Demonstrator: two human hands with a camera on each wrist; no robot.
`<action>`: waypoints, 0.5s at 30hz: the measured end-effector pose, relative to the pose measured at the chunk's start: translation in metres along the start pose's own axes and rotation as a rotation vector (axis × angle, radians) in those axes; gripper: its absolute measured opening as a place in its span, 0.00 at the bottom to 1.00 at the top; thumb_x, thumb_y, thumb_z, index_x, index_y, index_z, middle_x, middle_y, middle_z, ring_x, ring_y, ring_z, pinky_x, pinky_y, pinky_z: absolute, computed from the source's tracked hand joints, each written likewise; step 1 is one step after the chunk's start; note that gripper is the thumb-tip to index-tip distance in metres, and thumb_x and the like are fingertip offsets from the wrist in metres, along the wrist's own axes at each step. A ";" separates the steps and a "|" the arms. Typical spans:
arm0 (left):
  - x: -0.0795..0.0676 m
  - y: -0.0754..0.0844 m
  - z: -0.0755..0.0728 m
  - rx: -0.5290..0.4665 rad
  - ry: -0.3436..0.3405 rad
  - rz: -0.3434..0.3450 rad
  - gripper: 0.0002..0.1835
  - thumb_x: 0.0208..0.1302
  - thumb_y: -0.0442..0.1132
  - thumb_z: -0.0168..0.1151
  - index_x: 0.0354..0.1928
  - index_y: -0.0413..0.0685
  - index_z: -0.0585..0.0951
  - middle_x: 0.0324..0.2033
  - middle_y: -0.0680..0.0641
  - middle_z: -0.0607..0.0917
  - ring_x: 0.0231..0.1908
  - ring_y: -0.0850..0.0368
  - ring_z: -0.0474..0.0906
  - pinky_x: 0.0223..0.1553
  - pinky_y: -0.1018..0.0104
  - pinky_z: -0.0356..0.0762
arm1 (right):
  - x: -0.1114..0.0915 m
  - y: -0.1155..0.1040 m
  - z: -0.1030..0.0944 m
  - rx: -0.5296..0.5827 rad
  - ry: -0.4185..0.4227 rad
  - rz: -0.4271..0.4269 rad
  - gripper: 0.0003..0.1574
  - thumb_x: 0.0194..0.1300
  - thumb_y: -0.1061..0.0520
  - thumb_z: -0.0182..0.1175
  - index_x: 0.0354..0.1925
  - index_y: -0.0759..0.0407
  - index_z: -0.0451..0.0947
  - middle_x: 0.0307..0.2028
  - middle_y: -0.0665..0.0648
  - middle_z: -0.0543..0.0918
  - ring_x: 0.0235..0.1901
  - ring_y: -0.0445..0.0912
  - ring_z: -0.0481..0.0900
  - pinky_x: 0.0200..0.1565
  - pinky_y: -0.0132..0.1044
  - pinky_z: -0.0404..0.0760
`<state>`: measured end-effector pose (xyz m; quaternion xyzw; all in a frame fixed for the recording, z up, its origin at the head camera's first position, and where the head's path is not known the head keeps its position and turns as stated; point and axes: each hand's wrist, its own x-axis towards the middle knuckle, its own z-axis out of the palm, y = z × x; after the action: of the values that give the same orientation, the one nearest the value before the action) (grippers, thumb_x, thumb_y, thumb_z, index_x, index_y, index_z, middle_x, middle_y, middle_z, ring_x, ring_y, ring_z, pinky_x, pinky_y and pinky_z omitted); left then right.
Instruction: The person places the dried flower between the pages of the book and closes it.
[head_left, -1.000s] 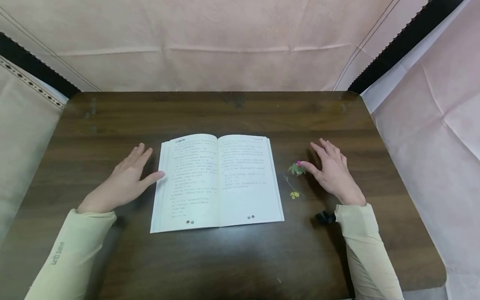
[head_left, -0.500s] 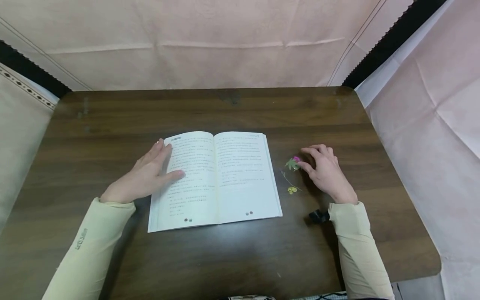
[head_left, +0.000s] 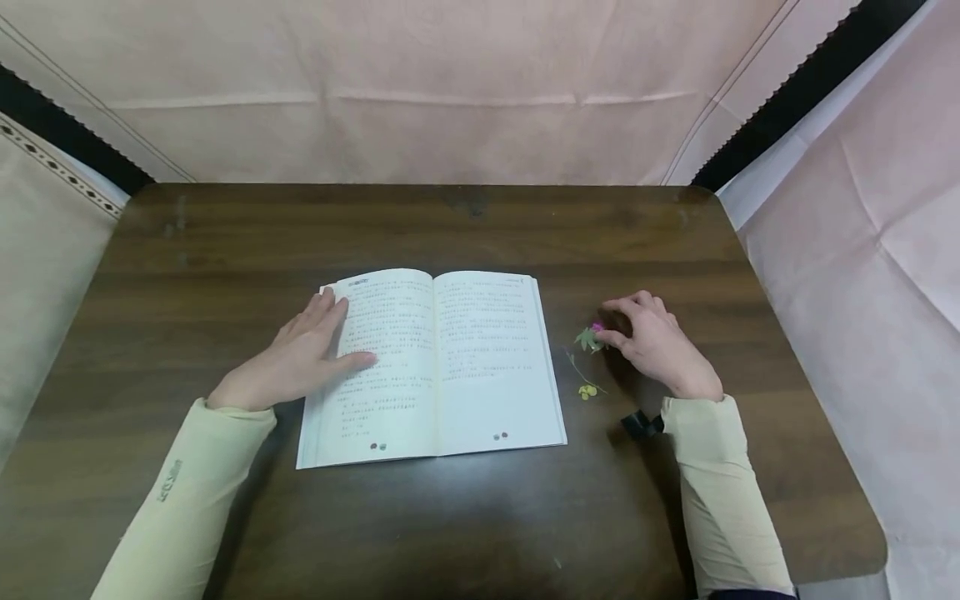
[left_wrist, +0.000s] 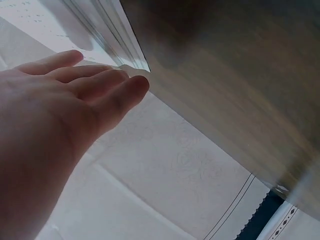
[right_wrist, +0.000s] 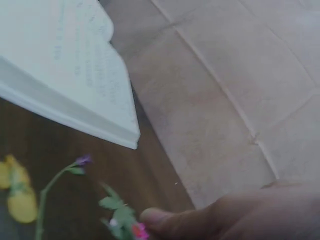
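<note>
An open book (head_left: 487, 408) with printed pages lies on the dark wooden table. On its left page rests my left hand (head_left: 292, 358), fingers extended along the outer edge and thumb spread over the print. In the left wrist view the same hand (left_wrist: 65, 105) overlaps the book's edge. To the right of the book, my right hand (head_left: 660, 346) is at a pink flower with green leaves (head_left: 587, 340), a gap between its thumb and index finger. The thumb tip overlaps the bloom. Just below lies a thin-stemmed yellow flower (head_left: 588, 391). A small purple bud (right_wrist: 83, 160) shows in the right wrist view.
The wooden table (head_left: 450, 533) has rounded corners. Pale cloth (head_left: 450, 83) hangs behind its far edge and along the sides. A small black device (head_left: 639, 425) sits at my right cuff.
My left hand has moved right, from beside the book onto its left page. My right hand has shifted slightly left, bringing its thumb and index finger closer together at the pink flower.
</note>
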<state>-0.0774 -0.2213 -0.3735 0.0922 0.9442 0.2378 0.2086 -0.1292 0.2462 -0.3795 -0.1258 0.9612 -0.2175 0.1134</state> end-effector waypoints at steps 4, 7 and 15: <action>0.001 0.000 0.001 -0.002 -0.002 0.012 0.59 0.59 0.74 0.50 0.76 0.40 0.41 0.75 0.42 0.33 0.74 0.44 0.27 0.67 0.33 0.35 | -0.001 -0.002 -0.002 -0.009 -0.034 0.014 0.31 0.64 0.52 0.66 0.61 0.64 0.73 0.56 0.65 0.70 0.57 0.60 0.63 0.61 0.60 0.60; 0.002 0.001 0.002 -0.003 -0.005 0.012 0.59 0.59 0.74 0.50 0.76 0.40 0.41 0.75 0.42 0.32 0.74 0.45 0.26 0.67 0.33 0.35 | 0.000 -0.002 -0.002 -0.013 -0.048 0.014 0.31 0.64 0.52 0.65 0.61 0.65 0.73 0.55 0.65 0.71 0.56 0.60 0.64 0.61 0.59 0.61; 0.000 0.003 0.000 -0.002 -0.013 0.004 0.59 0.59 0.74 0.51 0.76 0.41 0.40 0.75 0.43 0.30 0.74 0.44 0.25 0.67 0.33 0.35 | 0.004 -0.002 0.003 -0.009 -0.034 0.014 0.28 0.64 0.52 0.66 0.58 0.65 0.75 0.54 0.63 0.71 0.55 0.58 0.65 0.60 0.58 0.62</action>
<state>-0.0771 -0.2181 -0.3722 0.0955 0.9423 0.2387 0.2143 -0.1316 0.2425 -0.3817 -0.1233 0.9610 -0.2100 0.1309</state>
